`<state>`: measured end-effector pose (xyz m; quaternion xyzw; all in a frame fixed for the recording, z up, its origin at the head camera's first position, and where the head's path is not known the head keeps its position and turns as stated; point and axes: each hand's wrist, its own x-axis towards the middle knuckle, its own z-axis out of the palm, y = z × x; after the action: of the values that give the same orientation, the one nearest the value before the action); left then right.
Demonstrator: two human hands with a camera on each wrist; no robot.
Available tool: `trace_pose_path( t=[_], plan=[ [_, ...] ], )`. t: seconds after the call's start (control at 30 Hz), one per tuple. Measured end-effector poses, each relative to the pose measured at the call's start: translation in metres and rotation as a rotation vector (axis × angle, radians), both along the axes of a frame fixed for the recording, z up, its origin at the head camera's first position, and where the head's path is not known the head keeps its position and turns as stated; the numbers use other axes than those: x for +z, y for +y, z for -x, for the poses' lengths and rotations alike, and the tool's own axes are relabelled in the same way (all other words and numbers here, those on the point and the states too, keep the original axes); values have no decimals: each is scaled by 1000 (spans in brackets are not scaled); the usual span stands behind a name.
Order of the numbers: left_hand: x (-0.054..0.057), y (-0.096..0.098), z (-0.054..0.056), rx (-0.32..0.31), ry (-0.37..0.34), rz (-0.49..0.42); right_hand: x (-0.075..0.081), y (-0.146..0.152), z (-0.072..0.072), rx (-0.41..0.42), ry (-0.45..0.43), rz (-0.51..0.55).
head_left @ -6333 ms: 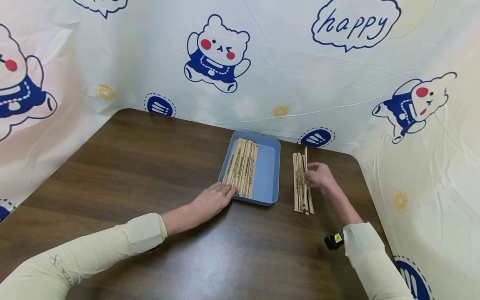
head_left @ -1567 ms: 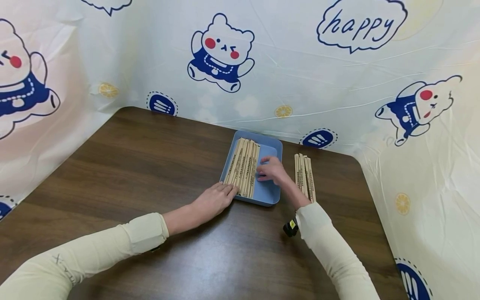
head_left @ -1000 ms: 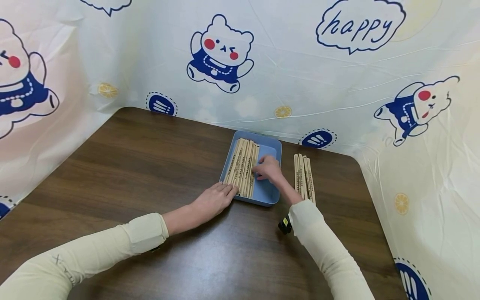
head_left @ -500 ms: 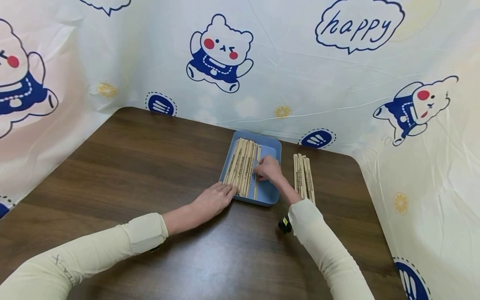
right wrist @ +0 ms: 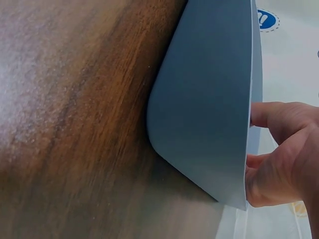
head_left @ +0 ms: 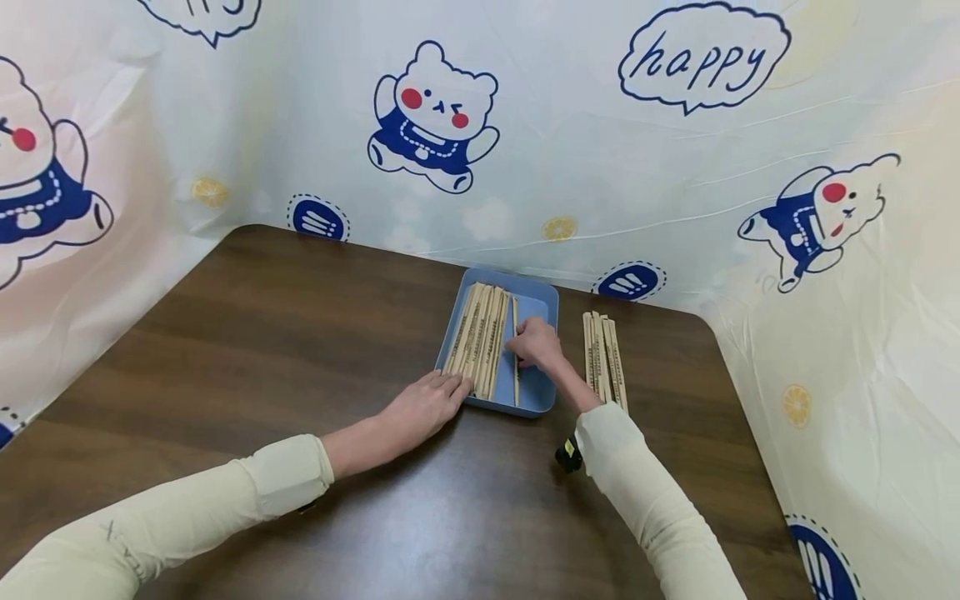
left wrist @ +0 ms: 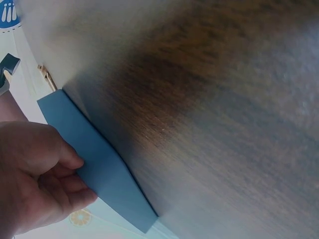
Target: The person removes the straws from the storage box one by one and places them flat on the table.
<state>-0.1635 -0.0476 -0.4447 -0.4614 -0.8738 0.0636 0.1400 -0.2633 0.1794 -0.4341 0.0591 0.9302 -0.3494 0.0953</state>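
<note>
In the head view, a shallow blue tray (head_left: 536, 400) holds a row of narrow sticks (head_left: 474, 342) in printed tan paper wrappers, side by side on its left. My left hand (head_left: 427, 402) grips the near-left corner; in the left wrist view, thumb and fingers meet the tray wall (left wrist: 107, 159). One paper-wrapped stick (head_left: 515, 385) stands apart, right of the row. My right hand (head_left: 536, 342) pinches it inside the tray, covering its middle. From the right wrist, the tray's outer wall (right wrist: 204, 99) hides the fingertips and the stick.
Right of the tray, several more wrapped sticks (head_left: 602, 354) lie on the brown wooden table (head_left: 315, 325), their near ends partly behind the right forearm. A printed cloth curtain (head_left: 555, 108) hangs along the back and sides of the table.
My right hand has gone from the right-hand pile into the tray. That pile is smaller. One stick has shifted slightly right, away from the row. My left hand has stayed at the corner.
</note>
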Motion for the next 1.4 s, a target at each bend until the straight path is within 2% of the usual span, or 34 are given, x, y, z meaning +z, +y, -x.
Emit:
trace_pose_path(
  t=[0.13,0.23,0.4,0.7,0.9,1.13,1.4],
  plan=[
    [-1,0,0,4,12,12,0,0,-1,-19,-9,14],
    [-1,0,1,3,21,5,3,1,-2,-50,-13,67],
    [-3,0,2,-5,8,-11,11,4,-3,-97,-51,136],
    [-3,1,2,3,-6,-3,29,19,-7,-131,-85,243],
    [-4,0,1,0,-8,-13,38,32,-13,-139,-96,298],
    [-5,1,2,-1,-1,-13,42,49,-18,-128,-110,351],
    [-5,2,2,0,-4,-16,42,72,-27,-92,-117,342]
  ],
)
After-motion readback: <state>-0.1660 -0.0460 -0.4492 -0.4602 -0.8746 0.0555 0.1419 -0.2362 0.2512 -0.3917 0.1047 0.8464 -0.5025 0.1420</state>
